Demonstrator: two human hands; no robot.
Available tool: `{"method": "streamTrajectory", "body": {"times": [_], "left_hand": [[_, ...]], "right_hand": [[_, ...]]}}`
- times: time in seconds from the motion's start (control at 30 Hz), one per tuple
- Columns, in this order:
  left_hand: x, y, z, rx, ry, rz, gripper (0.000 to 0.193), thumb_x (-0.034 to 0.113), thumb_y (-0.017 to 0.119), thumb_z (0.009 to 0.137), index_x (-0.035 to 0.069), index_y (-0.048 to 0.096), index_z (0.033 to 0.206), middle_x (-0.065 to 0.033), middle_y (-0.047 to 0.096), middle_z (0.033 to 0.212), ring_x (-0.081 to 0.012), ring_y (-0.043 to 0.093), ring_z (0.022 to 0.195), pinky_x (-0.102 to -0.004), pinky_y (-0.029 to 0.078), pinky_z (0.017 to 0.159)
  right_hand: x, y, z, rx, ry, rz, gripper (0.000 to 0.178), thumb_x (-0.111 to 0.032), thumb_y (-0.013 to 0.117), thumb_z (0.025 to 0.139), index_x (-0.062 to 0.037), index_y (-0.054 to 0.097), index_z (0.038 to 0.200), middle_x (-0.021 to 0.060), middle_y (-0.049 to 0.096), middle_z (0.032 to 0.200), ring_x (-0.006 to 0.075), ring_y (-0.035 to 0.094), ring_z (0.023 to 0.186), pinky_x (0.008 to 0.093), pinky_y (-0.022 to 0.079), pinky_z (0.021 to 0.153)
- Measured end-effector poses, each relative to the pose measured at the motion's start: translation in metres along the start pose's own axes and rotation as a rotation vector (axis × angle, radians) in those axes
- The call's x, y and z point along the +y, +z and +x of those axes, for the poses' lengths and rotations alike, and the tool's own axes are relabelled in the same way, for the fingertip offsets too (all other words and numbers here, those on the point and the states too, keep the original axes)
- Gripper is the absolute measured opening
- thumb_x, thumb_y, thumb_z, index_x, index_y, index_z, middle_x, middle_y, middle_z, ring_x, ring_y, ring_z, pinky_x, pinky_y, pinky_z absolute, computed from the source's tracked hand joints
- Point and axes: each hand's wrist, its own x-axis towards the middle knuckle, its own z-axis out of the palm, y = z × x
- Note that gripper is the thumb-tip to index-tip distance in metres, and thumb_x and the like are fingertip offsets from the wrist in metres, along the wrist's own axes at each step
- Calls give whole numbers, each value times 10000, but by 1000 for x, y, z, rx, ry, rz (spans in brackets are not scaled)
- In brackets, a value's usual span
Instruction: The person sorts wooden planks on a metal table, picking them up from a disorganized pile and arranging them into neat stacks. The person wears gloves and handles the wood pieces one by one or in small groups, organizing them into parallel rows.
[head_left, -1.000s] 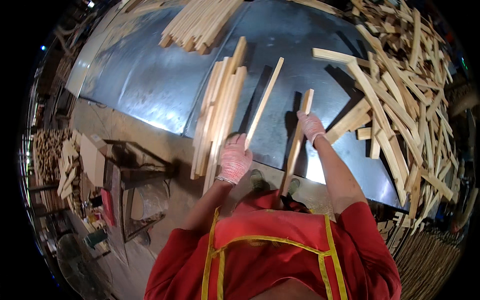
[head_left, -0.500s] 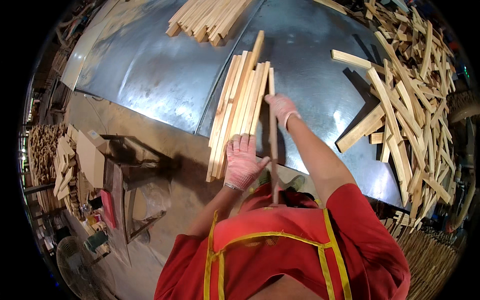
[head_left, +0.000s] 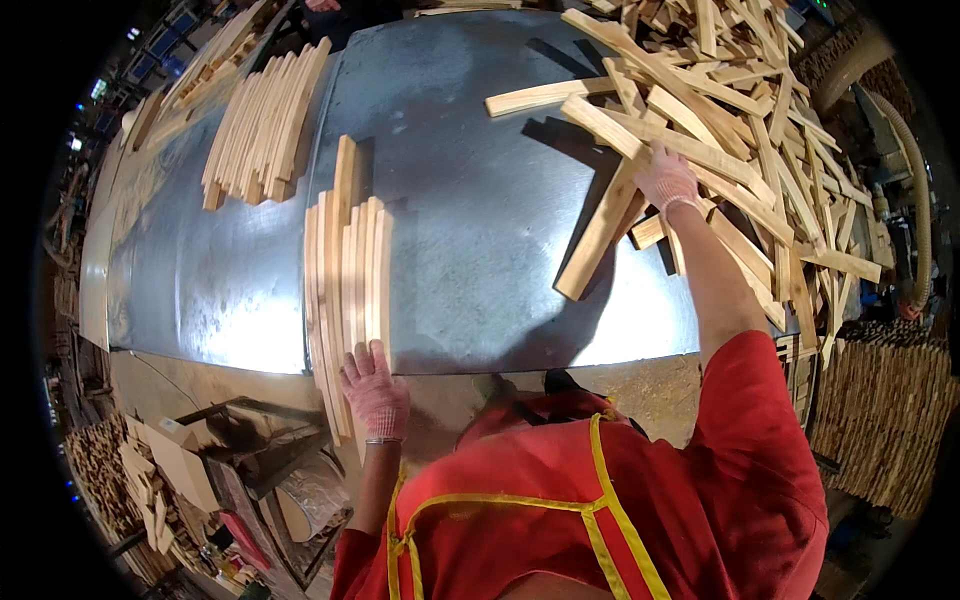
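My left hand [head_left: 376, 392], in a pale pink knitted glove, lies over the near part of a bundle of wooden strips [head_left: 350, 270]. Its fingers are stretched out. The strips lie side by side, one sticking out at the far end, and their near ends overhang the edge of the metal table [head_left: 470, 240]. To the right, my gloved right hand [head_left: 667, 178] has its fingers closed at a wooden strip [head_left: 606, 128] on the front of a loose heap. Part of its grip is hidden by the hand itself.
The heap of wooden strips [head_left: 740, 100] covers the table's right side. A sorted row of strips [head_left: 265, 125] lies at the far left. A cardboard box [head_left: 180, 462] and a wooden stand are below left. Stacked strips [head_left: 875, 420] stand on the right, near a hose [head_left: 912, 170].
My right hand has left the strip beside the bundle and moved right to the heap. My left hand stays on the bundle. The whole view has turned rightward.
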Motion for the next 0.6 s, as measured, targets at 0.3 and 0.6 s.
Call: {"method": "streamTrajectory", "body": {"times": [0.3,0.6], "left_hand": [[197,-7,37,-211,180,-897,824,329,801,855,30,447,1537,-164,550,1460,-278,533,1347,-393,410,1148],[283,-51,95,-607,108,-2097,579,119,752,904,40,516,1427,-35,637,1225,-157,619,1148,-341,500,1034]], "right_hand": [[-24,-37,-25,-346,-428,68,693,-265,707,833,-88,520,1476,239,668,1256,407,632,1211,461,499,1045],[-105,-83,-80,-695,-398,1066,758,-365,718,920,-3,466,1537,200,653,1349,266,632,1219,370,489,1049]]}}
